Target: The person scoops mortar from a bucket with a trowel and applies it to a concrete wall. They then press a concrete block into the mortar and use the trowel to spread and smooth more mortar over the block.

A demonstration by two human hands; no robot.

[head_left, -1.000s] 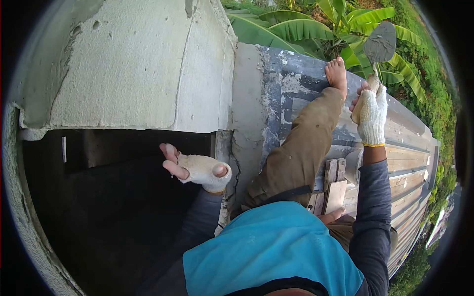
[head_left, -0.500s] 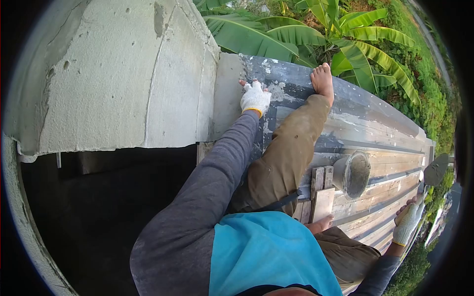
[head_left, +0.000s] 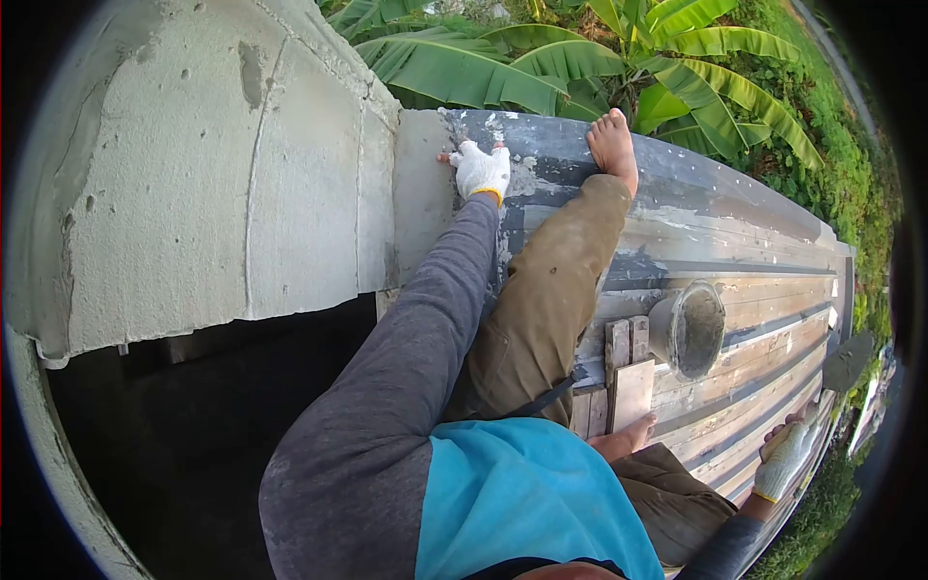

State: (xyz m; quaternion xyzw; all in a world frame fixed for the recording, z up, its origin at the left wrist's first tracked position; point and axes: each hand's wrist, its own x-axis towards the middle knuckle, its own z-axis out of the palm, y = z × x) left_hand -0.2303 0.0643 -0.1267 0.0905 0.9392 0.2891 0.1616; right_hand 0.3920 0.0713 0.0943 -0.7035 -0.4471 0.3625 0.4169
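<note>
My left hand (head_left: pixel 480 169), in a white fingerless glove with a yellow cuff, rests with fingers apart at the joint between the grey plastered wall (head_left: pixel 420 184) and the dark, mortar-spattered metal roof (head_left: pixel 570 145). Nothing shows in its grip. At the far right, my right hand (head_left: pixel 788 454), gloved the same way, is wrapped round the handle of a trowel (head_left: pixel 848 362). The trowel's grey blade points up and away from me, beyond the roof's lower right part. Part of the handle is hidden by the fingers.
A bucket with grey mortar inside (head_left: pixel 698 331) stands on the roof beside wooden boards (head_left: pixel 633 394). My bare foot (head_left: pixel 612 145) is braced near the roof's far edge. A dark opening (head_left: pixel 213 425) lies below the wall at left. Banana plants (head_left: pixel 580 63) grow beyond the edge.
The view has shifted slightly. My left hand has moved a little, its fingers spread differently at the joint. My right hand with the trowel sits slightly lower in view.
</note>
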